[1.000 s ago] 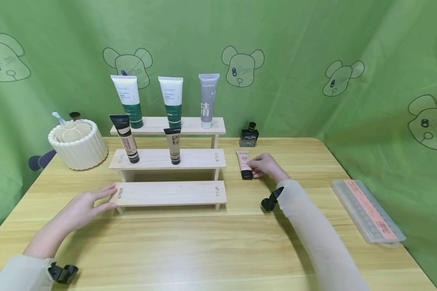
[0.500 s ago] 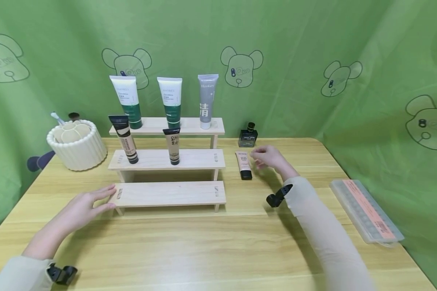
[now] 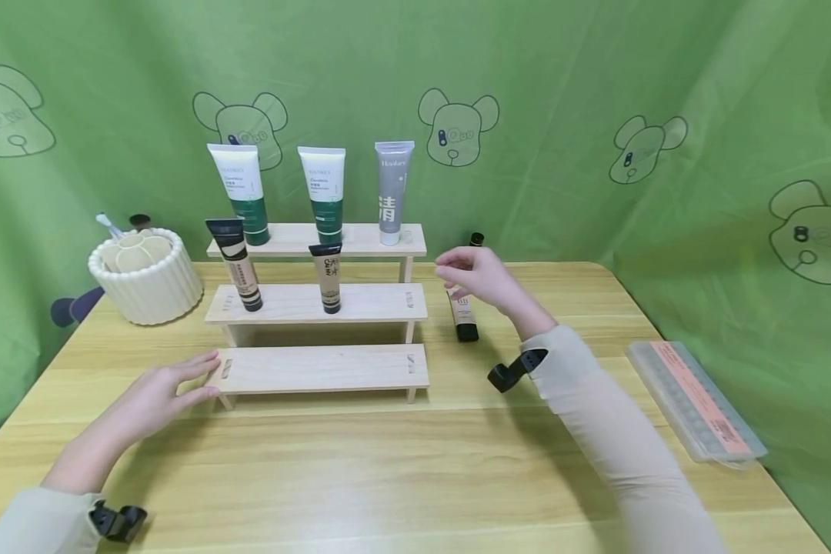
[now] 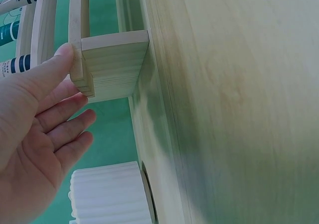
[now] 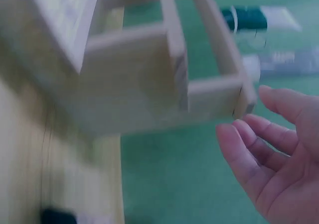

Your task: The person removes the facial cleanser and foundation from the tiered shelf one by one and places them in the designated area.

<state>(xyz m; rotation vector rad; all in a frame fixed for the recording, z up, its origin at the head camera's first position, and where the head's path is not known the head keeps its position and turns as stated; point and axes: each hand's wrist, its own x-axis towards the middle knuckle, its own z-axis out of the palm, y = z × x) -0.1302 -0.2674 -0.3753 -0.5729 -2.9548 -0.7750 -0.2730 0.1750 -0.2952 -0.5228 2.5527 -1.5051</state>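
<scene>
A three-step wooden display stand (image 3: pixel 322 368) is on the table. My left hand (image 3: pixel 154 394) grips the left end of its lowest step; in the left wrist view the thumb (image 4: pixel 64 55) and index finger lie on either side of the board. My right hand (image 3: pixel 481 275), its fingers loosely bent and holding nothing, hovers just right of the upper steps. Beneath it lies a BB cream tube (image 3: pixel 465 319), its upper part covered. Two white-and-green tubes (image 3: pixel 322 185) and a grey tube (image 3: pixel 392 192) stand on the top step. The middle step bears two black-and-beige tubes (image 3: pixel 329 277).
At the left back stands a white ribbed pot (image 3: pixel 148 285) with brushes and puffs. A black perfume bottle (image 3: pixel 477 239) is mostly hidden behind my right hand. Near the right table edge lies a clear plastic case (image 3: pixel 695 404). Green curtain (image 3: pixel 554 185) hangs behind.
My right hand has let go of the BB cream tube, risen from it and moved left toward the stand. The tube stays lying on the table. My left hand keeps its place.
</scene>
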